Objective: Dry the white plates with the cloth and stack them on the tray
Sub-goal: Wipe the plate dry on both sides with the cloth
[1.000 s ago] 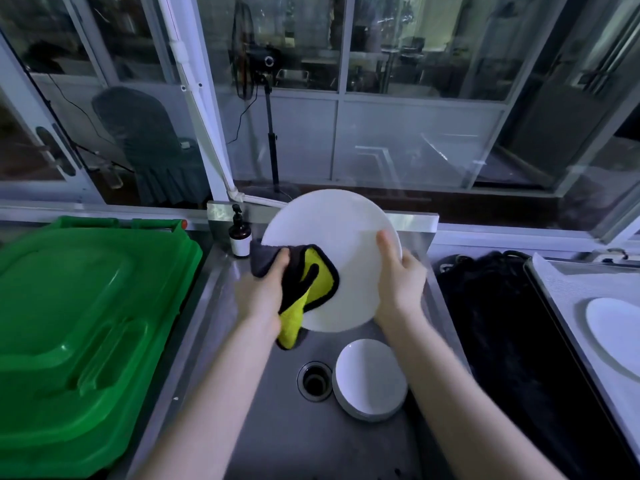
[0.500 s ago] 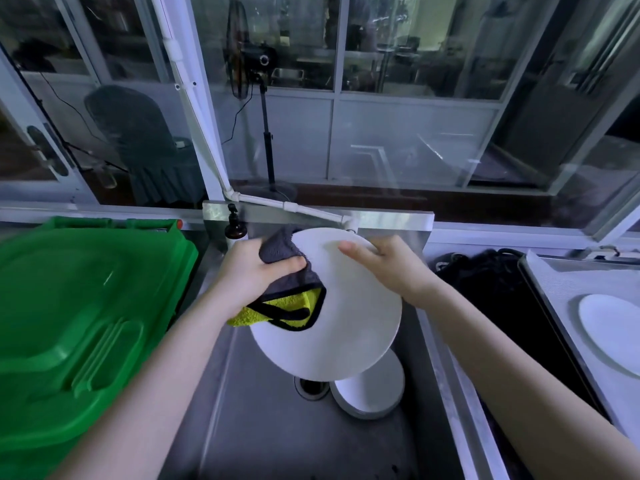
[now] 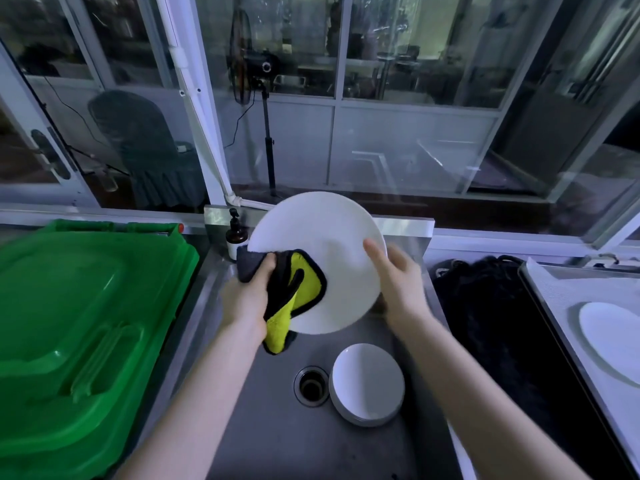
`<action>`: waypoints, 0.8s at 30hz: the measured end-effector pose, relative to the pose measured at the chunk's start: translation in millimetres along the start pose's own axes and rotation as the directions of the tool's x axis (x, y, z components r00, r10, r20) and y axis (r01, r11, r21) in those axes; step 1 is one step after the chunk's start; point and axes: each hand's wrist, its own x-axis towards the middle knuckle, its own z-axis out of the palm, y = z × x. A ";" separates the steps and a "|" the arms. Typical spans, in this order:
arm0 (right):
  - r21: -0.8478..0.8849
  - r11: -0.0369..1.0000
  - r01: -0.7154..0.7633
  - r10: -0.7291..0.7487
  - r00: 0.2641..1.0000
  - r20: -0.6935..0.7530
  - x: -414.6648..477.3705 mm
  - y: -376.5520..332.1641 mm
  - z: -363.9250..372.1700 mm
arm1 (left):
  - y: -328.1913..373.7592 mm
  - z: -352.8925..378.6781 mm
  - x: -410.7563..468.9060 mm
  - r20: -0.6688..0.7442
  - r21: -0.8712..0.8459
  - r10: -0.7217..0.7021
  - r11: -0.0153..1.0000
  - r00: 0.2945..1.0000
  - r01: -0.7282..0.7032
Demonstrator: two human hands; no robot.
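Looking down from the head camera, a large white plate [image 3: 332, 258] is held up on a tilt above the steel sink [image 3: 263, 434], its face turned toward the viewer. The left hand [image 3: 247, 296] is closed round a yellow cloth with black edging [image 3: 306, 282] and presses it against the plate's lower left part; a grey fold of the cloth sticks out above the knuckles and a yellow corner hangs below the wrist. The right hand [image 3: 398, 278], slightly blurred, grips the plate's right rim, thumb laid across the front face and the other fingers behind the edge. On the sink floor a short stack of smaller white plates [image 3: 369, 382] sits just right of the drain [image 3: 311, 386], touching its ring. Well to the right, beyond a heap of black material [image 3: 485, 323], lies the tray [image 3: 585, 289] with one white plate [image 3: 613, 337] flat on it, partly cut off by the frame edge. A green plastic lid [image 3: 79, 323] fills the left side, and a dark pump bottle [image 3: 235, 237] stands at the sink's back left corner, just beside the raised plate's rim.
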 end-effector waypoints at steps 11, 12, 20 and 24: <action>-0.434 0.858 0.273 -0.070 0.901 0.428 16.7 -24.9 -8.9 | 21.8 -11.9 12.4 0.504 0.307 0.251 0.842 0.827 -0.443; -0.396 0.890 0.226 -0.063 0.922 0.383 15.4 -23.3 -9.2 | 17.6 -14.8 12.6 0.470 0.273 0.225 0.883 0.853 -0.383; 0.354 0.917 -0.182 0.283 0.923 -0.260 -28.9 16.5 44.7 | -45.9 17.6 -14.7 -0.011 -0.187 -0.246 0.953 0.969 0.239; 0.106 0.994 -0.006 0.005 1.000 0.011 -30.2 26.9 19.0 | -31.5 -4.4 2.4 0.005 -0.144 -0.196 0.970 0.981 0.195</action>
